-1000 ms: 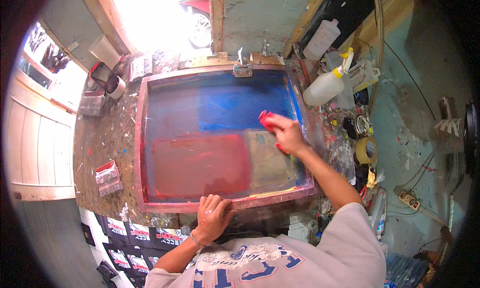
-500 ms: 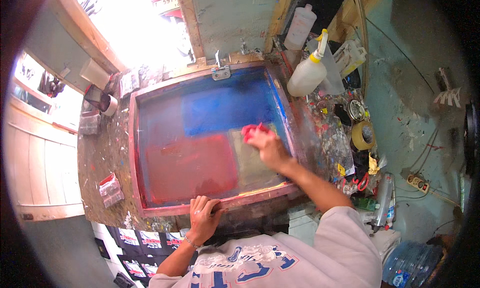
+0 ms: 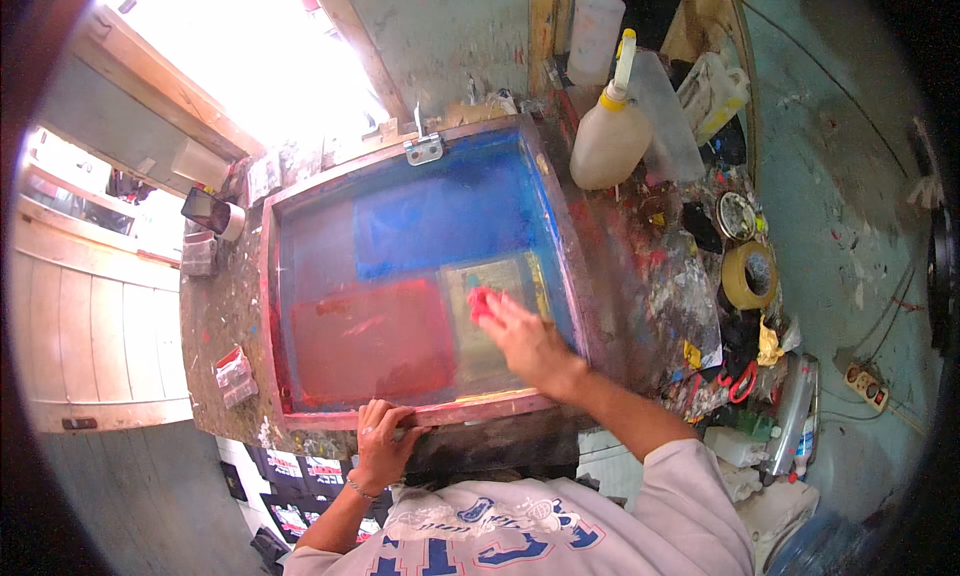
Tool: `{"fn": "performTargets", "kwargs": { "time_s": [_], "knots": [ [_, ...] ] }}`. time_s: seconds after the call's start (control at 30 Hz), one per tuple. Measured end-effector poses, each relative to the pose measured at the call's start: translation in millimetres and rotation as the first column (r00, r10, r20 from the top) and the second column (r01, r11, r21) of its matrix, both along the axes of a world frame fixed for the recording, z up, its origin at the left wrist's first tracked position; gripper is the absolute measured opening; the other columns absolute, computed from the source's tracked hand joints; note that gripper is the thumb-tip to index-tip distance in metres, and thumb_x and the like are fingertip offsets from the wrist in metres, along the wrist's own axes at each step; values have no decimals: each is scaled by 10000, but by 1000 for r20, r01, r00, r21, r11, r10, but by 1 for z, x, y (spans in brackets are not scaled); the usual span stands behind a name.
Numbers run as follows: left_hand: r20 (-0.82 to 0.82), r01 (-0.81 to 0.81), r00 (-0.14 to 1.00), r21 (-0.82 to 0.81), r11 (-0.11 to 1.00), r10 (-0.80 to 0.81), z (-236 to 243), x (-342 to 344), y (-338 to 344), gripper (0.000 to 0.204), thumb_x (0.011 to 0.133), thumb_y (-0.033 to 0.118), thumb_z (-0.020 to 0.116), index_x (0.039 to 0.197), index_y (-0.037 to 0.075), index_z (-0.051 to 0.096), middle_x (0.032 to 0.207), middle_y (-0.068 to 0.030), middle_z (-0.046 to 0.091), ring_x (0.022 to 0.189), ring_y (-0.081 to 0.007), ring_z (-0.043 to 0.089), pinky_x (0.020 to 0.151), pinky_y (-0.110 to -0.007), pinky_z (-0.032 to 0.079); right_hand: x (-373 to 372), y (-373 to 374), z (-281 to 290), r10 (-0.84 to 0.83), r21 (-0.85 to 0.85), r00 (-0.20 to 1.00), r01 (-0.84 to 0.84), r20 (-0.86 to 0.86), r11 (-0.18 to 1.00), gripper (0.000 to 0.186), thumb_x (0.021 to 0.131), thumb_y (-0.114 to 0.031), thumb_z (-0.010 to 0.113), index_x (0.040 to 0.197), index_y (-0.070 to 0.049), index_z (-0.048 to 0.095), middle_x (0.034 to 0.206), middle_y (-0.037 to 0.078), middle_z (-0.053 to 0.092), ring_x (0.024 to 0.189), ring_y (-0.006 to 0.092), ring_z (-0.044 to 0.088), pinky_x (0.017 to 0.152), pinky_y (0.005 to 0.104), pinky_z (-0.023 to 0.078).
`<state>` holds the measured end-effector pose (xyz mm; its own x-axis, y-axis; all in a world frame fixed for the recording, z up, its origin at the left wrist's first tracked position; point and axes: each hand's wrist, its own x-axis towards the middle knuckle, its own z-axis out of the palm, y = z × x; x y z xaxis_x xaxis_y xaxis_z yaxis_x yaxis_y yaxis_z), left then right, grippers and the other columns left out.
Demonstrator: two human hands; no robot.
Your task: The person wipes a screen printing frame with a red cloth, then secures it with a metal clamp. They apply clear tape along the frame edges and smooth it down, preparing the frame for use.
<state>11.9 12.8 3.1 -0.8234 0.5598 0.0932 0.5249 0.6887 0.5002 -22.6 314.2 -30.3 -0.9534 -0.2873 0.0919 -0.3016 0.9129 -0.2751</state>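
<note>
A printing screen with a pinkish wooden frame [image 3: 270, 306] lies on a paint-stained table. Its mesh carries a blue patch [image 3: 445, 216], a red patch [image 3: 370, 346] and a pale yellowish patch [image 3: 490, 354]. My right hand [image 3: 532, 346] holds a crumpled red cloth [image 3: 482, 304] against the yellowish patch, fingers pressed together over it. At the near rim, my left hand [image 3: 383, 444] grips the frame, its fingers curled over the wood. A metal hinge clamp [image 3: 423, 152] sits on the far rim.
Right of the screen stand a spray bottle [image 3: 610, 141] with a yellow collar and a white plastic bottle [image 3: 596, 36]. Farther right lie a tape roll [image 3: 749, 276], an open tin [image 3: 736, 216] and red-handled scissors [image 3: 742, 381]. A small packet [image 3: 236, 378] lies at left.
My right hand has moved the red cloth nearer to me and slightly left, over the yellowish patch. My left hand stays on the near rim. The view has shifted slightly.
</note>
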Motion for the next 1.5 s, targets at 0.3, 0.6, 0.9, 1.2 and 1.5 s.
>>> {"fn": "performTargets", "kwargs": {
  "time_s": [0.3,0.6,0.9,1.2,1.5],
  "knots": [
    [20,0,1000,-12,1000,1,9,-1,5,341,712,115,849,996,74,665,884,-58,603,857,-280,565,795,-412,422,10,19,23,475,-634,842,-226,254,739,347,861,-60,576,1185,-107,692,1237,155,678,1041,355,694,951,451,547],
    [115,-20,993,-31,999,24,6,-1,1,332,758,140,828,1030,70,652,923,-89,595,870,-294,559,806,-418,422,27,-1,23,114,-285,974,-54,197,957,305,897,-34,555,1166,-75,695,1323,195,633,1193,343,633,1003,415,533],
    [173,-65,983,-27,998,68,9,0,3,332,768,130,822,1048,74,653,911,-78,603,858,-284,563,805,-420,411,1,35,33,82,-524,975,39,206,851,317,912,-34,517,1187,-43,675,1338,205,621,1172,376,641,995,451,533],
    [128,-41,991,-32,999,45,12,-3,5,321,770,125,815,1041,71,652,903,-78,596,847,-284,560,792,-414,403,31,-12,31,214,-265,877,-104,430,959,312,861,-8,558,1131,-46,710,1273,202,667,1052,368,695,897,450,569],
    [132,-18,991,19,1000,16,12,-5,1,312,776,169,814,1025,73,653,897,-85,580,854,-289,554,797,-417,404,-44,31,17,-234,-394,970,238,61,887,402,778,70,533,1107,-46,735,1216,202,687,1076,360,688,953,431,552]
  ]
}}
